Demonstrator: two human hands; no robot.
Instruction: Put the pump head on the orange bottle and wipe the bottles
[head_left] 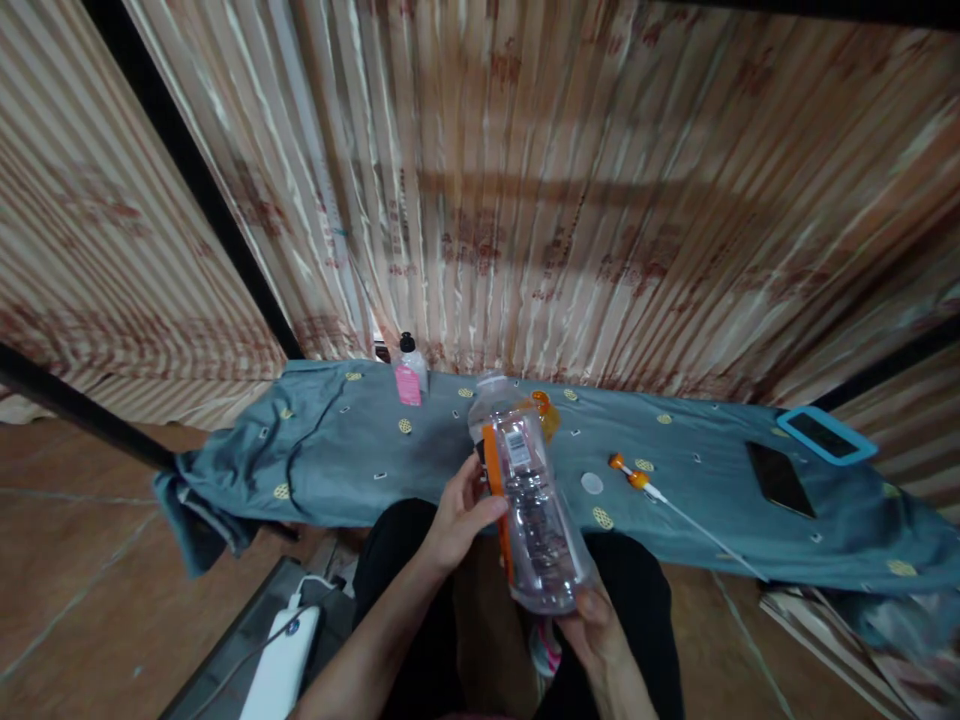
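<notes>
Clear plastic, faintly crinkled, makes up the bottle we hold at the centre of the frame, just below the middle; an orange label band runs down its left side with a small white barcode patch near the neck, and the mouth appears uncapped, though blur keeps us from being sure. We seem to hold it tilted away from us, base toward our lap, so that both hands can brace it: our left hand wraps the side by the orange band, fingers closed on the bottle, while our right hand cups the base from beneath, also closed on it. Just behind the neck an orange cap-like piece lies on the blue-grey cloth spread across a low surface. Further out on that cloth, a small pink bottle with a black top stands at upper centre-left, an orange-tipped cable trails right of centre, and a dark phone lies beside a blue-framed device at the right. A white power bank rests at lower left.
</notes>
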